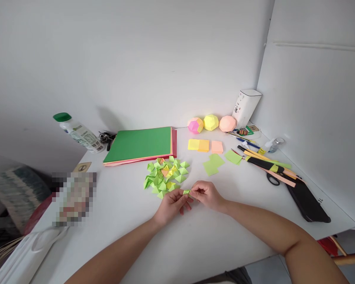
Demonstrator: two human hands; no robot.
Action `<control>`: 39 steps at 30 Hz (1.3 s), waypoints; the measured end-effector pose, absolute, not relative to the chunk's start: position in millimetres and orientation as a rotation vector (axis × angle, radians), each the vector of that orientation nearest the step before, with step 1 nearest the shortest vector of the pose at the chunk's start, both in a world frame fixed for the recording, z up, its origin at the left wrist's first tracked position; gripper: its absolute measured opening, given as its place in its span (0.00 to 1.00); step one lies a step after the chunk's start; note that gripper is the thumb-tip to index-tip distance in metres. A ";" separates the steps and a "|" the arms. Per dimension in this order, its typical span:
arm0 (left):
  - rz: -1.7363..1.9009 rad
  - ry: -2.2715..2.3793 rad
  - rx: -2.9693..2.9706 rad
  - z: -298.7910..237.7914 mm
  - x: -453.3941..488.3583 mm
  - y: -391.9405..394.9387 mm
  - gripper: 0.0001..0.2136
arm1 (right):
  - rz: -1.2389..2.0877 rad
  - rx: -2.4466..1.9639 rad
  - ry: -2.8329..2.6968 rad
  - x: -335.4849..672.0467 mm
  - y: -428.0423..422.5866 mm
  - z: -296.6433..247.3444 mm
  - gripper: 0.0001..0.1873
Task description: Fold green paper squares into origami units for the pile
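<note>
Between my two hands is a small folded piece of green paper (186, 192). My left hand (174, 203) pinches it from the left, and my right hand (206, 194) grips its right side with thumb and fingertips. Just beyond my left hand lies a pile of folded paper pieces (158, 179), mostly light green with a few yellow and orange ones. Past my right hand, loose green paper squares (212, 164) lie flat, and another green square (233, 156) sits to their right.
Coloured sheets (140, 142) are stacked at the back, near a tilted bottle (81, 134). Paper balls (211, 122) line the wall by a white box (246, 108). Yellow notes (198, 145), an orange pad (217, 147), a cutter (263, 165) and a black case (309, 201) lie rightward.
</note>
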State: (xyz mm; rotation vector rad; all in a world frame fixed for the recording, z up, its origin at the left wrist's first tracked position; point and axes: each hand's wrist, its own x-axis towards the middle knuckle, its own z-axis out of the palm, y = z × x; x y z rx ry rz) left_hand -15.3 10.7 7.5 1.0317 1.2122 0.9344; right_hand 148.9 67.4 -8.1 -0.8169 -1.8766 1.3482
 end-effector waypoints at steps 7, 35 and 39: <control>0.967 1.178 1.036 6.5 -16.4 11.3 0.16 | 1.304 -0.830 -1.927 149.3 67.1 -7.1 0.13; 1.089 1.204 0.918 -2.4 -12.6 10.2 0.16 | 1.552 -0.900 -1.863 150.9 63.5 -4.7 0.09; 1.087 1.179 0.922 -4.5 -13.7 9.6 0.16 | 1.604 -0.896 -1.837 152.2 64.1 -7.1 0.08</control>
